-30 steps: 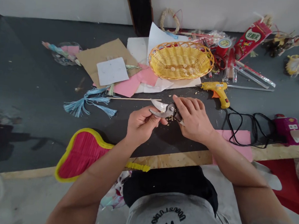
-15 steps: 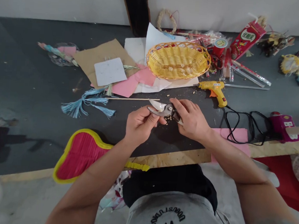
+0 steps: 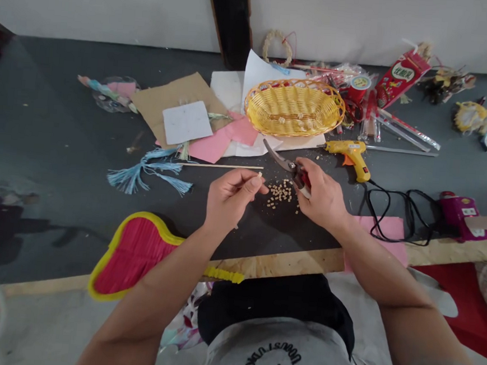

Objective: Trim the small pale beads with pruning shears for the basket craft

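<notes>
My right hand (image 3: 321, 200) grips the red handles of a pair of pruning shears (image 3: 282, 162), whose steel blades point up and left, towards the basket. Between the finger and thumb of my left hand (image 3: 230, 195) is a tiny pale piece (image 3: 260, 174), probably cut from a stick. A scatter of similar small pale bits (image 3: 280, 194) lies on the dark tabletop between my hands. Just beyond my left hand, a thin wooden skewer (image 3: 223, 166) lies flat, its tip near my fingertips.
A woven yellow basket (image 3: 295, 84) sits on papers beyond my hands, with a yellow glue gun (image 3: 350, 157) and its black cord (image 3: 386, 213) to the right. Blue tassels (image 3: 143, 174) lie left. A red-and-yellow woven shape (image 3: 132, 258) rests at the table's near edge.
The shears have swung away from my left hand and now stay in my right hand alone, blades pointing up. My left hand now pinches a small piece, and more bits lie on the table.
</notes>
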{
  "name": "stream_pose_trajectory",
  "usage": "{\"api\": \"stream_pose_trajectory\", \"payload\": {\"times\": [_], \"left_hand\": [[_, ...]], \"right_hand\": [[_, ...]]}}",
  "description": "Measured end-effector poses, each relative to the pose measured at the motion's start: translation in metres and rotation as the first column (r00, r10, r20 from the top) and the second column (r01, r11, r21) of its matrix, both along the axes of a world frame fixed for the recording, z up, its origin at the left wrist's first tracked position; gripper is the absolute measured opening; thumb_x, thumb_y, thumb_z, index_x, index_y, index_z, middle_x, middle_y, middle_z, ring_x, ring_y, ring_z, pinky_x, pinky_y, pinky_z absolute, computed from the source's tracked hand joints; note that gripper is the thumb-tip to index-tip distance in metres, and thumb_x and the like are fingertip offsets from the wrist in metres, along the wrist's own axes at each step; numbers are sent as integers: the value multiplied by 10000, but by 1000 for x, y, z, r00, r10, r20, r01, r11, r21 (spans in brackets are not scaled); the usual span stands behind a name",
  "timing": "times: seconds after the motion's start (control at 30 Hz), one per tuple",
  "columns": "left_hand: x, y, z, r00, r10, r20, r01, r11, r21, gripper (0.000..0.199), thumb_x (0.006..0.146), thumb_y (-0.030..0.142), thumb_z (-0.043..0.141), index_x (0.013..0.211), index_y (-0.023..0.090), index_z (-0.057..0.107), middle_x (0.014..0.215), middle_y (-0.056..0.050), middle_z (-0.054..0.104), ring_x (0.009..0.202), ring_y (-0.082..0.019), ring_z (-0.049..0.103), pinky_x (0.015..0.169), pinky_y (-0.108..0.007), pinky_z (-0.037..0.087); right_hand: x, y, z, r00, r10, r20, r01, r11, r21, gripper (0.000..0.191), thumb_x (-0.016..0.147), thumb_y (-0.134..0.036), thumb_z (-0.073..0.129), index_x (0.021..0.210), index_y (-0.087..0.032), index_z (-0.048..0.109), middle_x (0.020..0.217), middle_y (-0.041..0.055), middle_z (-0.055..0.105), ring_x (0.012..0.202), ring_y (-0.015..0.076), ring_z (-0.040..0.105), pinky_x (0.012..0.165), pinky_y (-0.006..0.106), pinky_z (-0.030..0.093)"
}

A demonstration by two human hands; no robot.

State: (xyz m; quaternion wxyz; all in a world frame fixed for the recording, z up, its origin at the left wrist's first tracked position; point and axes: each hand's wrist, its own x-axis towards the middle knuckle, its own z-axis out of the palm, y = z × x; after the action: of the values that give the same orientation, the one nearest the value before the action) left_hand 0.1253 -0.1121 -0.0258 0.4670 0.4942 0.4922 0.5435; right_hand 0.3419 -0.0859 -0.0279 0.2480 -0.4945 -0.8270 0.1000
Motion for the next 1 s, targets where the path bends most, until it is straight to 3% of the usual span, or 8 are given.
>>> {"api": "stream_pose_trajectory", "payload": {"times": [0.2, 0.37, 0.5, 0.63, 0.73, 0.87, 0.93, 1.0], "left_hand": [[-1, 4, -3, 999, 28, 40, -24, 996, -88, 300, 803, 478, 805, 822, 182, 761, 692, -39, 750, 531, -86, 511, 513, -205, 414], [0, 6, -2, 991, 28, 128, -6, 986, -164, 309, 762, 468, 836, 869, 184, 782, 716, -51, 761, 528, -83, 495, 522, -210, 411], [0, 7, -2, 987, 19, 161, 10, 985, -172, 301, 750, 454, 846, 854, 179, 782, 705, -49, 756, 524, -77, 491, 526, -207, 409], [0, 9, -2, 984, 31, 177, -1, 986, -166, 310, 747, 461, 845, 821, 171, 765, 690, -46, 745, 517, -79, 490, 521, -215, 405], [0, 10, 0, 980, 47, 194, -15, 987, -161, 320, 739, 469, 847, 799, 171, 747, 673, -40, 733, 504, -78, 481, 529, -226, 420], [1, 10, 4, 976, 52, 213, -18, 988, -156, 332, 735, 480, 850, 797, 173, 741, 671, -36, 730, 499, -73, 489, 528, -223, 429], [2, 10, 4, 977, 61, 206, -29, 988, -155, 346, 727, 489, 856, 798, 170, 740, 667, -35, 727, 501, -73, 501, 519, -218, 428], [2, 10, 3, 978, 73, 196, -44, 988, -151, 362, 716, 497, 864, 804, 168, 743, 659, -33, 725, 503, -73, 513, 508, -210, 423]], "right_hand": [[3, 1, -8, 995, -59, -81, 52, 995, -86, 154, 888, -268, 542, 1039, -240, 553, 939, 76, 714, 840, 254, 701, 706, 343, 521], [5, 4, -3, 978, -38, -205, 14, 993, -118, 129, 888, -271, 542, 1008, -237, 577, 1105, 107, 730, 1001, 257, 697, 831, 362, 529], [6, 7, 4, 935, -94, -341, 8, 969, -247, 155, 885, -321, 565, 1003, -223, 586, 946, 61, 715, 840, 212, 663, 777, 343, 512], [8, 10, 6, 818, -200, -540, -46, 912, -407, 179, 838, -374, 644, 880, -223, 557, 798, -11, 637, 688, 143, 563, 678, 290, 469], [10, 12, 5, 668, -265, -695, -184, 847, -499, 274, 777, -401, 720, 832, -234, 510, 806, -19, 628, 714, 144, 585, 676, 296, 481], [14, 8, 11, 488, -325, -811, -424, 723, -545, 359, 773, -461, 729, 892, -265, 452, 1088, 45, 698, 918, 219, 694, 731, 395, 566], [15, 5, 18, 465, -327, -823, -495, 675, -547, 358, 795, -468, 714, 957, -278, 458, 1222, 70, 682, 959, 239, 712, 721, 435, 592], [17, 3, 23, 469, -297, -831, -514, 673, -531, 350, 812, -450, 713, 988, -279, 464, 1283, 82, 669, 943, 238, 723, 694, 435, 606]]}}
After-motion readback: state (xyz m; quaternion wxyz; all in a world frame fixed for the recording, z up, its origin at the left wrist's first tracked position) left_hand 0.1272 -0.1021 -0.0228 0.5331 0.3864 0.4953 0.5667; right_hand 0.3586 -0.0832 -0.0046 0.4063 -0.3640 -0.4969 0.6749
